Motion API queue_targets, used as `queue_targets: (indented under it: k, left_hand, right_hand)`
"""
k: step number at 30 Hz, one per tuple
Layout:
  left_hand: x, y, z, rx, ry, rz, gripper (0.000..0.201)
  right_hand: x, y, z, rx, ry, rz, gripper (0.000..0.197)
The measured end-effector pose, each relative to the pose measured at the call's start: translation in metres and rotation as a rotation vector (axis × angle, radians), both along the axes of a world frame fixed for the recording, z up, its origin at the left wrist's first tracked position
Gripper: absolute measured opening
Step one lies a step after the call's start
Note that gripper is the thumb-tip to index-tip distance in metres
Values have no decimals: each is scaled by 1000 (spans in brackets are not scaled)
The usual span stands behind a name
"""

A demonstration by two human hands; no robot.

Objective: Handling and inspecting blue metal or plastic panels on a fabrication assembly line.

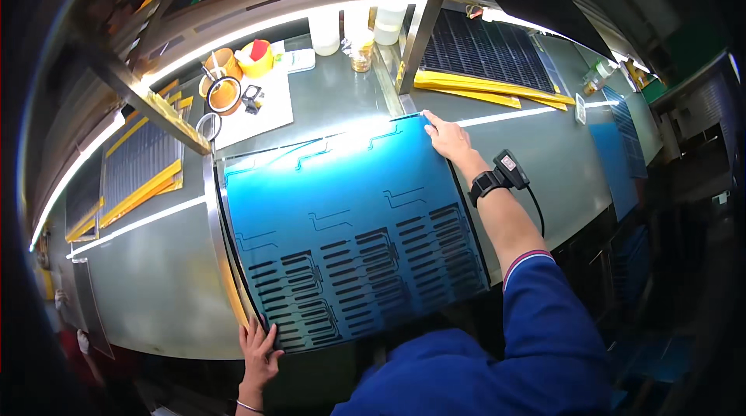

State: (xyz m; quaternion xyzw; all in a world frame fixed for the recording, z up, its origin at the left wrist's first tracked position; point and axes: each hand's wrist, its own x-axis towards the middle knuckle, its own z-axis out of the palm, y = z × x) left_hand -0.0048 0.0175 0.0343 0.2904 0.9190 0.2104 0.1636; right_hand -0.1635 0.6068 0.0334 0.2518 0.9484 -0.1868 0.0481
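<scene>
A large blue sheet with dark slots and thin angled lines lies tilted in front of me, its far edge under bright glare. My right hand reaches across and grips the far right corner, fingers at the edge. At the near left corner, my left hand has its fingers curled over the sheet's border; what the thumb side does underneath is partly hidden. A black device with a cable is strapped to my right wrist next to a dark band.
Beyond the sheet stand orange tubs, a round magnifier and white bottles on a grey bench. Dark patterned panels with yellow edging lie back right; similar ones lie left. Metal posts rise from the bench. Another person's hand shows far left.
</scene>
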Motion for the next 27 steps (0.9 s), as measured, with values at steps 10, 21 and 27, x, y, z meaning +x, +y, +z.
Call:
queue_targets:
  k: [10, 21, 27]
  left_hand:
    - [-4, 1, 1, -17, -20, 3, 64]
    - [-4, 3, 0, -30, -48, 17, 63]
    - [0, 2, 8, -53, -22, 23, 64]
  right_hand:
    - [-11, 4, -4, 13, -24, 34, 38]
    - [-14, 7, -6, 152, -104, 117, 39]
    - [-20, 1, -5, 213, -137, 182, 40]
